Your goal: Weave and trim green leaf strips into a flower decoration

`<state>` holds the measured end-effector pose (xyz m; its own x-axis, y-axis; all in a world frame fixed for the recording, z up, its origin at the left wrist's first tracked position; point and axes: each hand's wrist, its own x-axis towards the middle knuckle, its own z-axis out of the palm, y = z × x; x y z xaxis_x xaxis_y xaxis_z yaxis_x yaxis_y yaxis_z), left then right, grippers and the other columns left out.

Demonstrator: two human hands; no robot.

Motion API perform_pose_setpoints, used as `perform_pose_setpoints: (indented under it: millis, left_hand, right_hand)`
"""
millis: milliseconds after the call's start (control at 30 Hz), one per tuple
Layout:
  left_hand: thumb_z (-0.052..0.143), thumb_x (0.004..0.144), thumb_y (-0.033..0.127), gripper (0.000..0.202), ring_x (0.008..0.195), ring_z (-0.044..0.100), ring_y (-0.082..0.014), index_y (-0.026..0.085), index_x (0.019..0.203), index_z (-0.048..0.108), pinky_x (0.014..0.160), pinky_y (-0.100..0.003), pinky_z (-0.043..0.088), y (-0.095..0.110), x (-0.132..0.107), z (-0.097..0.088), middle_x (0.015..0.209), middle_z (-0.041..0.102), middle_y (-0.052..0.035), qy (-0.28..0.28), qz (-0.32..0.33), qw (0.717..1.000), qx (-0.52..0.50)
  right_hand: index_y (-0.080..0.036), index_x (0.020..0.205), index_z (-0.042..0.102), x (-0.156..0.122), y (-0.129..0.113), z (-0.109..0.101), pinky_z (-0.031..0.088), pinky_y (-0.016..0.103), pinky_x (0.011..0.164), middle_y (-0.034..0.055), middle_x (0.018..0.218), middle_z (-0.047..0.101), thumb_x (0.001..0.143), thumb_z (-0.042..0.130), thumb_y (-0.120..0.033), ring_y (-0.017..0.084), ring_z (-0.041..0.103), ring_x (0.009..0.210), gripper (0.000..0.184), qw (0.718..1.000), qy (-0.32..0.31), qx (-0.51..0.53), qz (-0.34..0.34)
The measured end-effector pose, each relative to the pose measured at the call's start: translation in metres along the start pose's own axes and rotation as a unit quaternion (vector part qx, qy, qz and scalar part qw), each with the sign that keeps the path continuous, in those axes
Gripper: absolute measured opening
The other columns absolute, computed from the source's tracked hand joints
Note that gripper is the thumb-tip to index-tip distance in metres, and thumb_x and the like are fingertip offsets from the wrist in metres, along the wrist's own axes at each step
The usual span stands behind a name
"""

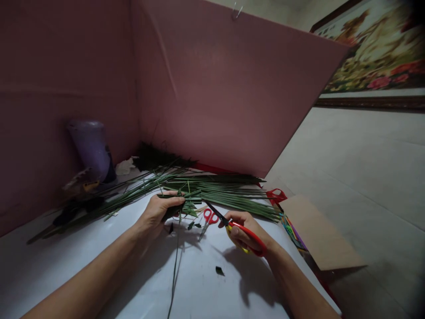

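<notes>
My left hand is closed around a bunch of woven green leaf strips, raised a little above the white tabletop. One long thin strip hangs down from the bunch toward the table's front. My right hand grips a large pair of scissors with red and yellow handles. Its dark blades point up and left, their tips close to the right end of the leaf strips. Whether the blades touch a strip I cannot tell. A smaller pair of red-handled scissors lies on the table between my hands.
Long green leaves lie spread across the back of the white table. A cut leaf scrap is near the front. A purple cup stands back left, against pink panels. An open cardboard box sits off the right edge.
</notes>
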<state>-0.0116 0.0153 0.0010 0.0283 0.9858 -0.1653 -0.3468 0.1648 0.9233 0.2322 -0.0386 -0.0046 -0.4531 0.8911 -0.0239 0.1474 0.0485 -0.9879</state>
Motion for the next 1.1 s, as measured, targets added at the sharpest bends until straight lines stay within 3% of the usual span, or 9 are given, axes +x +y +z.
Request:
perform_pose_setpoints:
  millis: [200, 300, 433, 533, 600, 767, 867, 967, 1100]
  left_hand:
    - [0.076, 0.051, 0.015, 0.021, 0.042, 0.048, -0.0073, 0.013, 0.068, 0.064, 0.035, -0.018, 0.033, -0.007, 0.001, -0.003, 0.054, 0.057, 0.0018, -0.048, -0.039, 0.998, -0.003]
    - [0.074, 0.055, 0.016, 0.016, 0.041, 0.046, -0.0065, 0.013, 0.066, 0.063, 0.034, -0.017, 0.031, -0.011, 0.002, -0.005, 0.054, 0.055, 0.0022, -0.081, -0.047, 0.996, -0.009]
    - [0.074, 0.055, 0.016, 0.016, 0.042, 0.047, -0.0062, 0.013, 0.067, 0.064, 0.035, -0.017, 0.032, -0.013, 0.004, -0.005, 0.055, 0.056, 0.0022, -0.083, -0.054, 0.995, -0.011]
    - [0.075, 0.054, 0.017, 0.017, 0.041, 0.047, -0.0065, 0.013, 0.067, 0.063, 0.036, -0.017, 0.033, -0.012, 0.004, -0.005, 0.053, 0.055, 0.0023, -0.078, -0.048, 0.996, -0.007]
    - [0.076, 0.053, 0.018, 0.02, 0.042, 0.049, -0.0077, 0.013, 0.067, 0.062, 0.037, -0.018, 0.035, -0.012, 0.003, -0.004, 0.054, 0.057, 0.0014, -0.062, -0.04, 0.997, 0.0]
    - [0.076, 0.054, 0.023, 0.028, 0.043, 0.054, -0.0121, 0.013, 0.075, 0.061, 0.04, -0.022, 0.038, -0.016, 0.002, -0.004, 0.059, 0.063, -0.0037, -0.036, -0.037, 0.998, 0.036]
    - [0.076, 0.054, 0.026, 0.035, 0.044, 0.055, -0.0143, 0.013, 0.081, 0.06, 0.042, -0.025, 0.04, -0.019, 0.004, -0.004, 0.062, 0.065, -0.0054, -0.008, -0.024, 0.998, 0.057]
    - [0.077, 0.051, 0.024, 0.035, 0.058, 0.061, -0.0186, 0.013, 0.079, 0.06, 0.054, -0.029, 0.045, -0.022, 0.01, -0.006, 0.069, 0.066, -0.0067, 0.048, 0.061, 0.993, 0.083]
    - [0.075, 0.05, 0.021, 0.04, 0.084, 0.061, -0.0257, 0.016, 0.086, 0.059, 0.075, -0.038, 0.047, -0.02, 0.019, -0.013, 0.084, 0.063, -0.0059, 0.2, 0.186, 0.944, 0.187]
  right_hand:
    - [-0.015, 0.092, 0.059, 0.003, 0.001, 0.001, 0.023, 0.017, 0.037, -0.0086, 0.051, 0.041, 0.067, 0.062, -0.033, 0.004, 0.028, 0.038, 0.03, 1.0, 0.006, -0.005, 0.004]
    - [-0.017, 0.09, 0.058, 0.003, -0.001, 0.003, 0.028, 0.018, 0.042, -0.0079, 0.054, 0.043, 0.064, 0.061, -0.022, 0.006, 0.035, 0.044, 0.028, 1.0, 0.008, -0.018, 0.001]
    - [-0.02, 0.094, 0.055, 0.003, 0.0, 0.006, 0.032, 0.02, 0.048, -0.0084, 0.056, 0.041, 0.061, 0.067, -0.02, 0.008, 0.038, 0.049, 0.035, 0.99, 0.067, -0.12, -0.027]
    - [-0.021, 0.09, 0.056, 0.005, 0.005, 0.007, 0.028, 0.021, 0.049, -0.0089, 0.055, 0.034, 0.058, 0.075, -0.029, 0.009, 0.032, 0.051, 0.038, 0.953, 0.154, -0.247, -0.088]
    - [-0.02, 0.088, 0.057, 0.007, 0.008, 0.008, 0.028, 0.022, 0.049, -0.0078, 0.054, 0.035, 0.064, 0.073, -0.035, 0.01, 0.031, 0.051, 0.032, 0.92, 0.21, -0.312, -0.106]
    - [-0.02, 0.096, 0.058, 0.01, 0.014, 0.01, 0.031, 0.024, 0.053, -0.0025, 0.059, 0.053, 0.073, 0.062, -0.044, 0.014, 0.046, 0.053, 0.032, 0.853, 0.256, -0.452, -0.044]
    - [-0.02, 0.097, 0.057, 0.012, 0.018, 0.011, 0.031, 0.026, 0.054, 0.002, 0.065, 0.062, 0.075, 0.06, -0.049, 0.019, 0.056, 0.058, 0.036, 0.825, 0.273, -0.495, 0.013]
    - [-0.022, 0.093, 0.059, 0.013, 0.023, 0.012, 0.033, 0.026, 0.056, 0.0033, 0.07, 0.065, 0.075, 0.06, -0.05, 0.021, 0.059, 0.063, 0.033, 0.815, 0.275, -0.509, 0.03]
    - [-0.024, 0.093, 0.06, 0.013, 0.028, 0.014, 0.037, 0.026, 0.059, 0.0017, 0.075, 0.066, 0.075, 0.062, -0.047, 0.02, 0.061, 0.068, 0.03, 0.809, 0.274, -0.519, 0.018]
